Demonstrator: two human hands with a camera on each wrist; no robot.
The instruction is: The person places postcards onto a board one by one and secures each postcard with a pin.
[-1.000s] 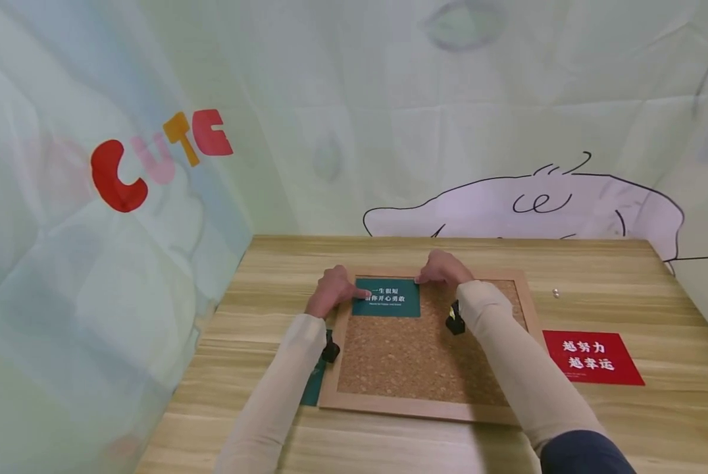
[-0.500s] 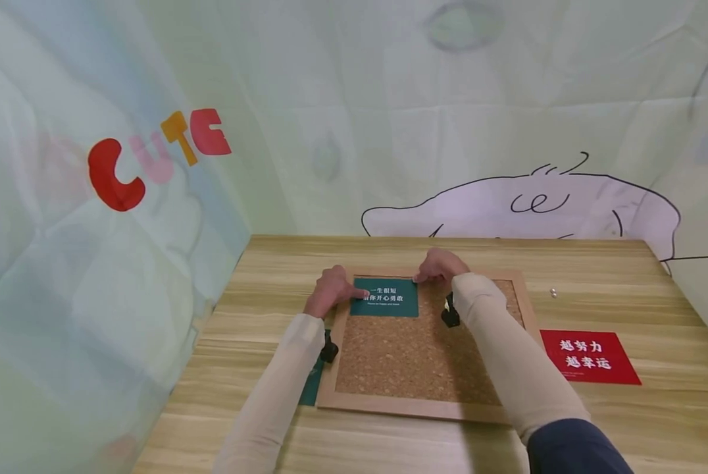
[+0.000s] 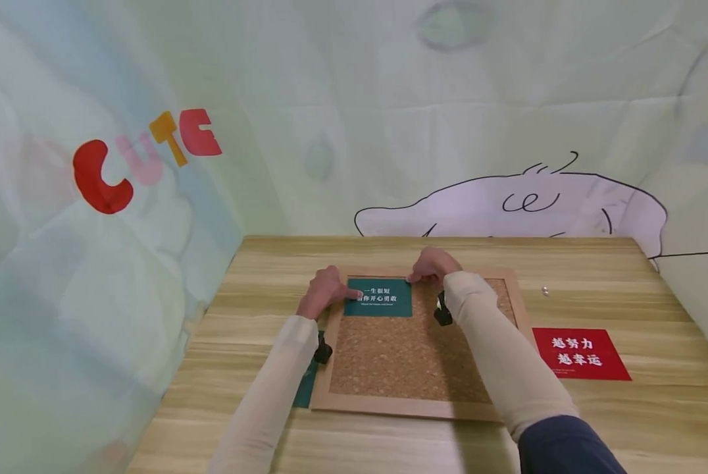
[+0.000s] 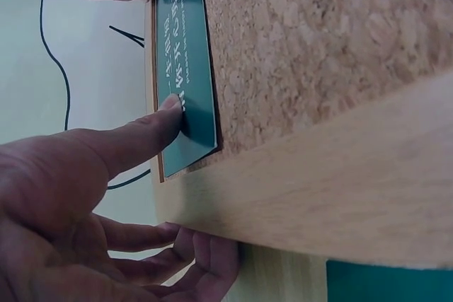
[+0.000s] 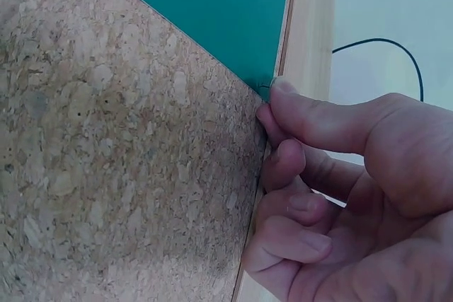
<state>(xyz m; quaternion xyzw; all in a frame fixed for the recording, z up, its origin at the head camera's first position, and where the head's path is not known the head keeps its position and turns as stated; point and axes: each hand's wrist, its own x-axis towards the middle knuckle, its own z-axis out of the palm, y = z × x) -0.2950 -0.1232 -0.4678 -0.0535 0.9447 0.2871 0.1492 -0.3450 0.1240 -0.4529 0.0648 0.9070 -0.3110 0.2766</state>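
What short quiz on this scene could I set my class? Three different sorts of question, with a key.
1. True or false: the left hand touches the green card on the board.
2. Where is the red card? (a) on the board; (b) on the table, right of the board; (c) on the green card.
3. How many cards show in the head view?

Key: 1 true; 2 b; 3 three, counting the second green card at the board's left edge.

Wood-grain desk [image 3: 656, 309]: 1 wood-framed rectangular cork board [image 3: 401, 362], on top. In the board's far left corner: 1 green rectangular card [image 3: 383, 307], left hand [image 3: 323, 291] at its left side, right hand [image 3: 435, 264] at its far right corner. Just left of board: 1 partly hidden green card [image 3: 304, 390]. Just right: 1 red rectangular card [image 3: 587, 352]; behind that, small shiny pieces [image 3: 545, 290].
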